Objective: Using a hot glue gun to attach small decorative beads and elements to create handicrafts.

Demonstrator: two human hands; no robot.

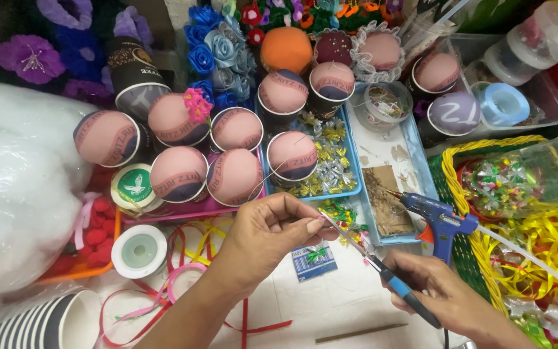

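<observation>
My left hand (267, 234) pinches a thin needle with a thread that runs up toward a pink fabric-covered cup (292, 156). My right hand (439, 294) grips a slim tool with a blue and black handle (403, 294); its metal shaft points up-left, and the tip meets my left fingertips. Several dark paper cups (179, 173) capped with pink stretched fabric stand in a cluster on trays just above my hands. A blue glue gun (440, 223) rests just above my right hand, nozzle pointing left.
A blue tray (413, 155) holds foil flowers and scraps. A yellow woven basket (469, 258) with ribbons sits at right. White stuffing in a plastic bag (14, 194) fills the left. Tape rolls (139, 251), stacked striped cups (40, 326), ribbon strands and fabric flowers lie around.
</observation>
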